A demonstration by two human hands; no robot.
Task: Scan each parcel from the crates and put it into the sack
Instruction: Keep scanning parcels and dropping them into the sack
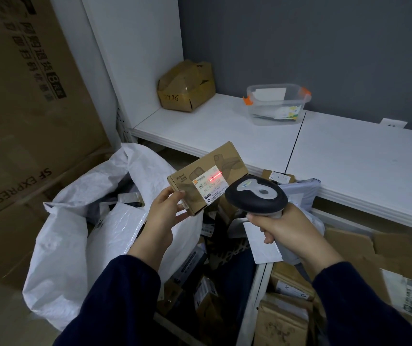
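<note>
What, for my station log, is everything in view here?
parcel: 1, brown, white label, centre, red scan line on it
scanner: 1, black-grey, aimed at parcel
sack: 1, white, lower left, open
crate parcels: many, mostly brown, bottom centre and right
shelf: 1, white, behind
box: 1, brown, shelf's back left
tub: 1, clear, orange clips, on shelf
cartons: 2 or more, brown, stacked left
left hand: holds parcel
right hand: grips scanner

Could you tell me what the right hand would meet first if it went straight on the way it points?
Most likely the small cardboard box held in the left hand: the scanner in the right hand aims at its label, where the red line falls. Depth is hard to judge.
</note>
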